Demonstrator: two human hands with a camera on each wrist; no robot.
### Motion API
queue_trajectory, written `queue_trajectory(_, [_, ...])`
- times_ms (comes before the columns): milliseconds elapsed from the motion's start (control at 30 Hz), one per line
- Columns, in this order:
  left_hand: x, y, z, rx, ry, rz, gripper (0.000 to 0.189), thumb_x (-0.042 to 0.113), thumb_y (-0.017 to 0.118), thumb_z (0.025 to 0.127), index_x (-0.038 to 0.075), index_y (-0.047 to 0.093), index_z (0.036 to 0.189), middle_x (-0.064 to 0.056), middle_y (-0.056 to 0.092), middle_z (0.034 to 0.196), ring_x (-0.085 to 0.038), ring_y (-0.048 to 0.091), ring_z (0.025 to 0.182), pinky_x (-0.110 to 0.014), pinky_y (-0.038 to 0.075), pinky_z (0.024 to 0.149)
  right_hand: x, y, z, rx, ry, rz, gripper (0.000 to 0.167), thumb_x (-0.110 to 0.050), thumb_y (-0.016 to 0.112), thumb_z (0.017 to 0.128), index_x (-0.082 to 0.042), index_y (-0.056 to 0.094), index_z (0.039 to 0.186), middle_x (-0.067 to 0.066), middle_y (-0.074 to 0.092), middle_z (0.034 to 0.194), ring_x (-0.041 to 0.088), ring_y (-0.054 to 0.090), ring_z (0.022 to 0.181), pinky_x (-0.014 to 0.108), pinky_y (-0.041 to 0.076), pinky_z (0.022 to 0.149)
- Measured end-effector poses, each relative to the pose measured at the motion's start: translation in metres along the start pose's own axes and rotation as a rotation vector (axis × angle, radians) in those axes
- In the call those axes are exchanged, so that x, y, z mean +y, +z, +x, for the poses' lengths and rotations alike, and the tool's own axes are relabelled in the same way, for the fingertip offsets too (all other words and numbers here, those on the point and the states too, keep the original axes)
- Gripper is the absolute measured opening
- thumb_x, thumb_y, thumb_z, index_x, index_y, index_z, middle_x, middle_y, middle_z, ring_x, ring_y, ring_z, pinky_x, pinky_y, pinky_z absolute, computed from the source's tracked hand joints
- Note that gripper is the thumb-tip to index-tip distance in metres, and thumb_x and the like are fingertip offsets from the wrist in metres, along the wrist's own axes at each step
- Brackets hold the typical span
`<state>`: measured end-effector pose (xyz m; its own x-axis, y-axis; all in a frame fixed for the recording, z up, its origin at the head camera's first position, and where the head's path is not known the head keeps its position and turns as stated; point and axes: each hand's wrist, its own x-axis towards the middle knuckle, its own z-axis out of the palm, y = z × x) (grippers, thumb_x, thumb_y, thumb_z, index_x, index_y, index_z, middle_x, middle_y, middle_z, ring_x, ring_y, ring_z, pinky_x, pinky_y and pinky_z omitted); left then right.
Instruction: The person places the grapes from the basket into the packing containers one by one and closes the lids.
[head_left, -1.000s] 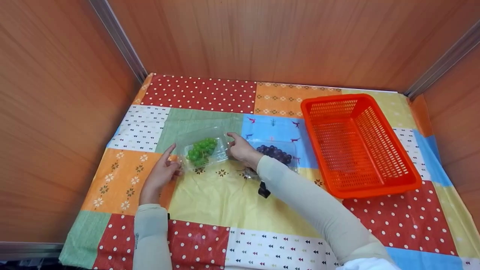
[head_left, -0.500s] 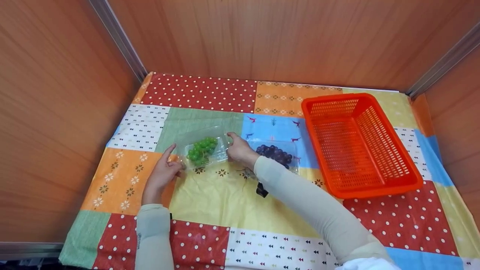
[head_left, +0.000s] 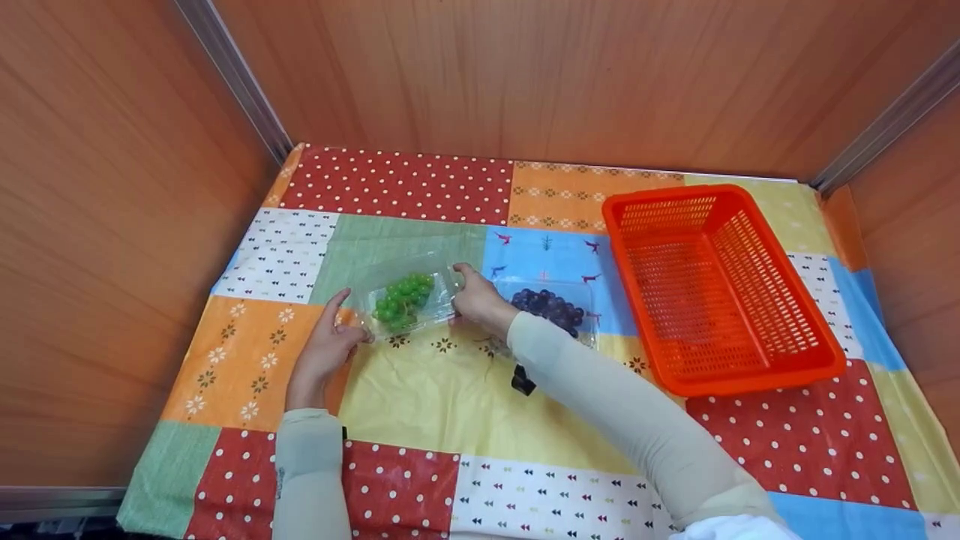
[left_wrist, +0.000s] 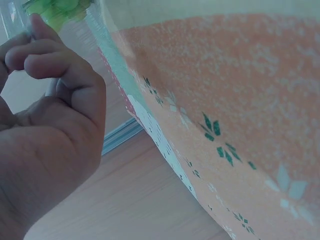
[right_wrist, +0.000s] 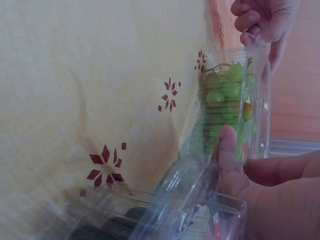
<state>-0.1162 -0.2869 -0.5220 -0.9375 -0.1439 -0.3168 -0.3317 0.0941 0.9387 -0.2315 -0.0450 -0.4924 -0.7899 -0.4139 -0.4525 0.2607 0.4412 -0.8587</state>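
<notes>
A clear plastic box (head_left: 444,291) with a bunch of green grapes (head_left: 403,296) in it lies between my hands. At its left front corner, my left hand (head_left: 324,351) pinches the rim, the index finger pointing along the side. My right hand (head_left: 482,301) grips the right end; in the right wrist view its thumb (right_wrist: 228,145) presses the rim from the near side. In the left wrist view, the left hand (left_wrist: 60,100) has curled fingers, and only a bit of the grapes (left_wrist: 59,11) shows. How the lid sits is hard to tell.
Just right of the right hand stands a second clear box (head_left: 589,291) with dark purple grapes (head_left: 549,307), partly hidden by the forearm. An orange-red basket (head_left: 651,346) stands at the right. Wooden panels (head_left: 525,82) enclose the patchwork tablecloth (head_left: 420,405) behind and at both sides.
My left hand has shifted slightly right, its thumb now at the box's corner. The right hand keeps its place on the other end. Box, grapes and basket stay about where they were.
</notes>
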Motion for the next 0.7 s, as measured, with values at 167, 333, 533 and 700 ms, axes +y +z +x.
queue_trajectory(167, [-0.004, -0.001, 0.002, 0.013, 0.01, -0.003, 0.086, -0.003, 0.057, 0.089, 0.021, 0.014, 0.161, -0.012, 0.069, 0.077, -0.007, 0.034, 0.045, -0.024, 0.033, 0.047, 0.001, 0.0, 0.001, 0.005, 0.0, 0.014, 0.077, 0.013, 0.047, 0.091, -0.018, 0.026, 0.158, 0.025, 0.055, 0.129, 0.022, 0.061, 0.074, 0.048, 0.057, 0.082])
queue_trajectory(333, [-0.003, -0.002, 0.0, 0.011, 0.007, -0.012, 0.085, -0.003, 0.056, 0.091, 0.021, 0.015, 0.161, -0.012, 0.072, 0.082, -0.008, 0.036, 0.046, -0.025, 0.034, 0.049, 0.001, 0.0, 0.002, 0.0, -0.002, 0.033, 0.076, 0.014, 0.045, 0.091, -0.017, 0.026, 0.157, 0.025, 0.053, 0.133, 0.023, 0.064, 0.078, 0.048, 0.057, 0.081])
queue_trajectory(533, [0.01, 0.0, -0.009, 0.002, -0.009, -0.029, 0.084, -0.005, 0.055, 0.091, 0.018, 0.015, 0.161, -0.017, 0.072, 0.086, -0.016, 0.045, 0.055, -0.029, 0.039, 0.054, 0.0, 0.001, 0.002, 0.004, -0.006, 0.003, 0.072, 0.012, 0.044, 0.093, -0.018, 0.025, 0.157, 0.023, 0.053, 0.134, 0.027, 0.066, 0.082, 0.044, 0.057, 0.075])
queue_trajectory(700, [0.016, 0.002, -0.012, -0.013, -0.01, -0.048, 0.084, -0.007, 0.053, 0.091, 0.016, 0.014, 0.161, -0.017, 0.072, 0.085, -0.018, 0.046, 0.057, -0.028, 0.039, 0.054, -0.002, 0.003, 0.001, 0.025, 0.003, -0.082, 0.072, 0.01, 0.046, 0.095, -0.019, 0.024, 0.157, 0.022, 0.052, 0.136, 0.027, 0.066, 0.078, 0.048, 0.056, 0.077])
